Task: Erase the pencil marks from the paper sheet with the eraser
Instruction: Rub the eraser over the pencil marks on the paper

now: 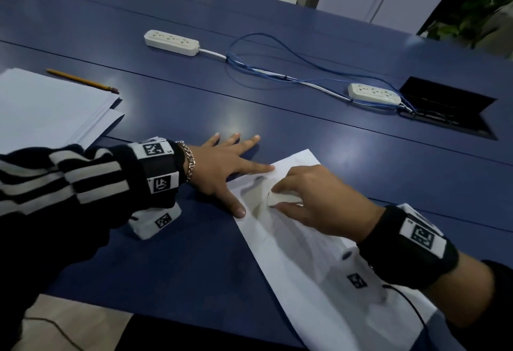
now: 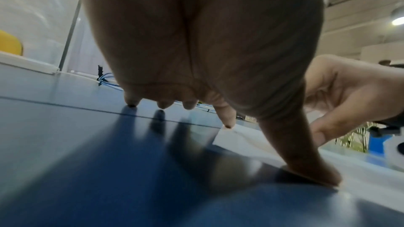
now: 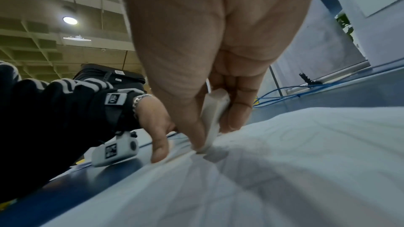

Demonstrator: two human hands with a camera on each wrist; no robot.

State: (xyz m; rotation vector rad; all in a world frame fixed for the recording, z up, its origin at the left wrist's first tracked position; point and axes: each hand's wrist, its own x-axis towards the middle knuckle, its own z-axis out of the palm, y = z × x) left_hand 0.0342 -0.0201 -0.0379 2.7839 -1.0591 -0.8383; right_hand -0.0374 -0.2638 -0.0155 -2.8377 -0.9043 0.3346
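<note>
A white paper sheet (image 1: 302,264) lies on the blue table, running from the centre toward the near right. My right hand (image 1: 313,198) pinches a white eraser (image 1: 280,199) between thumb and fingers, its end pressed onto the sheet's far part. In the right wrist view the eraser (image 3: 213,118) stands tilted with its tip on the paper (image 3: 284,170). My left hand (image 1: 222,167) lies flat with spread fingers, index tip and thumb on the sheet's left edge. The left wrist view shows the thumb (image 2: 306,161) pressing that edge. Faint pencil loops show near the eraser.
A stack of white paper (image 1: 47,106) with a yellow pencil (image 1: 83,81) sits at the far left. Two white power strips (image 1: 172,42) (image 1: 374,94) and blue cables (image 1: 277,73) lie across the far table. An open black cable hatch (image 1: 449,109) is at the far right.
</note>
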